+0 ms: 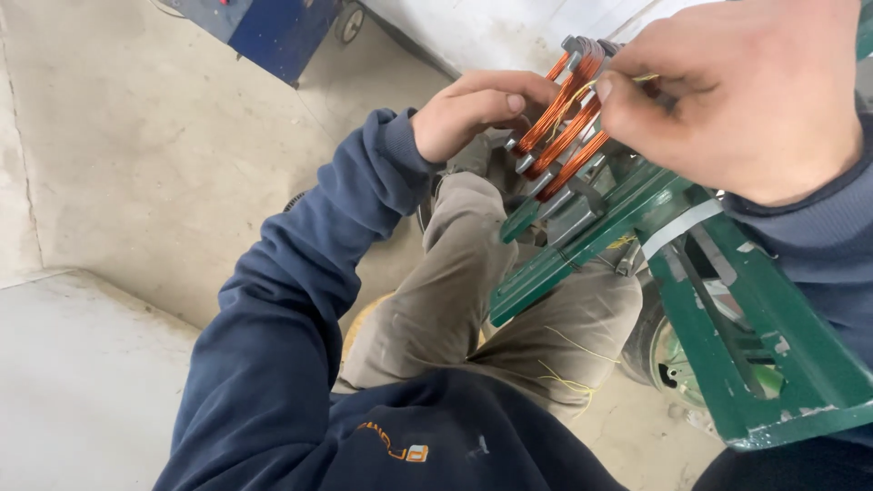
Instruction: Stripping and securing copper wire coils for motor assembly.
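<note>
- Nearest the camera, the dark blue sweatshirt [300, 400] fills the lower part of the view, with a small orange mark on its chest, and the tan trousers [455, 300] show the person seated with knees bent.
- Thin yellow strands [568, 382] lie loose across the trousers near the lap.
- To the right, a green metal frame [746, 336] slants up from the lower right corner toward the hands; its paint is chipped in places.
- At the top of that frame sit the copper wire coils [568, 127], several orange bundles wound side by side between grey metal formers.
- The left hand [473, 109] comes in from the blue sleeve and rests against the left side of the coils, fingers curled together and touching the wire.
- The right hand [737, 91] is over the coils from the upper right, thumb and forefinger pinched on a thin yellow strip [637, 80] at the wire.
- Farther off, the pale concrete floor [136, 164] spreads to the left, and a blue wheeled cart [273, 27] stands at the top edge.
</note>
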